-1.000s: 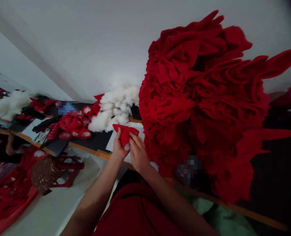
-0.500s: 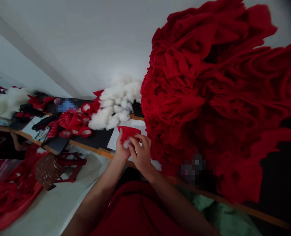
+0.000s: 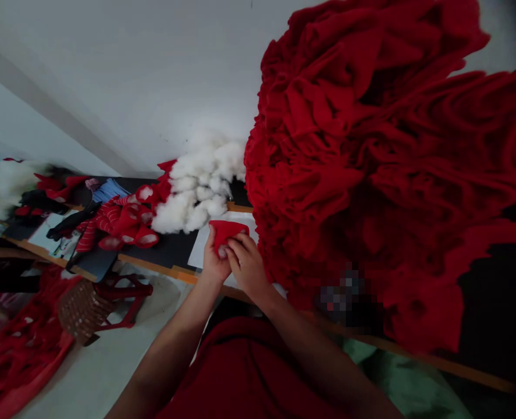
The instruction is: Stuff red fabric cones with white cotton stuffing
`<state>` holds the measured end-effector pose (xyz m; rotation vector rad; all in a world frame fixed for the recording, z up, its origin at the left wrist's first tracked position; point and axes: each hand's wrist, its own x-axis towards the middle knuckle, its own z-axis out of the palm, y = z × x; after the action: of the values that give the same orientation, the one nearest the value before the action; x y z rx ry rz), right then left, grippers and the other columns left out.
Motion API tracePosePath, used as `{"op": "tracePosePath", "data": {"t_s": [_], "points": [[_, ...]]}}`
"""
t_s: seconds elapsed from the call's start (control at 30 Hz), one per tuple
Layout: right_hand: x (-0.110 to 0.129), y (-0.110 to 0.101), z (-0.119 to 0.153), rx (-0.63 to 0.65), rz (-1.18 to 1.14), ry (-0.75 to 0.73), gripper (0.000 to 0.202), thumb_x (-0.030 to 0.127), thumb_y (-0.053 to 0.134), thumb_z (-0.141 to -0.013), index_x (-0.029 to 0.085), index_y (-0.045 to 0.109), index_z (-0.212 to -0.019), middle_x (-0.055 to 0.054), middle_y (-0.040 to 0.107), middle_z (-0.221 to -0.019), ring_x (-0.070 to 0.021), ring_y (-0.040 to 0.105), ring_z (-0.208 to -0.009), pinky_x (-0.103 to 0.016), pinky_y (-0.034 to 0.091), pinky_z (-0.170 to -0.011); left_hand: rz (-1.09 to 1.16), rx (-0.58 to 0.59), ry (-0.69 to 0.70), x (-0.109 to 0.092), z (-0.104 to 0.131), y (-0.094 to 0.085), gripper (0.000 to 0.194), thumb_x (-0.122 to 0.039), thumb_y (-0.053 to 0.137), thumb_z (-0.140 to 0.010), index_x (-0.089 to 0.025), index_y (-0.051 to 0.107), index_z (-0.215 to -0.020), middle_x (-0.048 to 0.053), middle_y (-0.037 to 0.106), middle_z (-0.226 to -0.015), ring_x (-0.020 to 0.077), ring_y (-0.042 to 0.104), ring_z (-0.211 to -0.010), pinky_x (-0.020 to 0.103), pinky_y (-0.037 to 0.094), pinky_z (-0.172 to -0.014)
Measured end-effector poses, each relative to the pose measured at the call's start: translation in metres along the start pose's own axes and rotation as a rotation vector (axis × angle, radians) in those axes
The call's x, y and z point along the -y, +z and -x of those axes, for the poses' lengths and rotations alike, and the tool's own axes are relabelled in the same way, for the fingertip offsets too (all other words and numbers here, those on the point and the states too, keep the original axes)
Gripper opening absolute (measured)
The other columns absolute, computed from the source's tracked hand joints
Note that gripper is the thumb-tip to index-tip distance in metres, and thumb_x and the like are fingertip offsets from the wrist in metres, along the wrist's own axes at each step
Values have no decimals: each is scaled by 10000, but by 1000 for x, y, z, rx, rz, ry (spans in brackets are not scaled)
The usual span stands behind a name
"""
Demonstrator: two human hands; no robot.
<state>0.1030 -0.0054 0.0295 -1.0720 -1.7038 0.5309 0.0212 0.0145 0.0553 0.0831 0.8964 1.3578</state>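
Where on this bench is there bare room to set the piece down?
Bare patches: the white sheet left of both hands, and the black tabletop between it and the stuffed red pieces. Crowded: the red fabric heap to the right, white stuffing behind.

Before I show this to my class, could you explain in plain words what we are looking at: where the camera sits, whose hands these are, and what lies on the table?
The camera is worn on a person's head and looks down at their own bare hands. The left hand and right hand together hold a small red fabric piece with a bit of white stuffing showing at its lower edge. They work above a white sheet on a dark table. To the right towers a big heap of red fabric. Behind the hands lies a pile of white stuffing, and further left some stuffed red pieces. A brown basket stands on the floor.
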Motion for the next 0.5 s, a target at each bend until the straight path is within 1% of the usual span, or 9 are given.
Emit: {"op": "tracePosePath", "data": {"t_s": [0.07,0.2,0.3,0.37,0.5], "points": [[0,0,-2,8,-28,8,255,182,412,-842,197,589,-1025,-78,575,-1003,-189,520,-968,-354,463,-874,-16,-8,-10,0,0,2,417,-493,428,-819,-135,623,-730,35,658,-701,115,609,-649,229,509,-721],[-2,-3,-5,40,3,35,250,172,411,-829,179,605,-987,-93,590,-998,-204,533,-959,-373,470,-867,-74,-9,-43,2,0,7,437,-504,413,-822,-133,621,-721,43,649,-689,134,609,-667,257,510,-725],[-3,-11,-4,-13,-37,45,249,155,415,-833,180,607,-990,-86,595,-983,-186,539,-954,-344,469,-873,-34,-35,-37,1,0,8,410,-497,445,-810,-136,616,-720,41,646,-697,123,608,-670,231,505,-707],[-3,-15,-2,-41,-70,31,248,150,415,-838,194,611,-983,-75,598,-962,-171,544,-943,-323,471,-869,8,-38,-47,1,0,8,410,-513,479,-785,-129,615,-731,45,646,-700,125,607,-658,235,506,-696],[-3,-13,1,33,-70,24,253,157,457,-813,169,596,-1024,-97,592,-1011,-192,540,-971,-332,467,-874,60,-27,-110,4,1,7,441,-519,479,-781,-104,615,-719,52,638,-667,128,601,-629,245,504,-690]]}}
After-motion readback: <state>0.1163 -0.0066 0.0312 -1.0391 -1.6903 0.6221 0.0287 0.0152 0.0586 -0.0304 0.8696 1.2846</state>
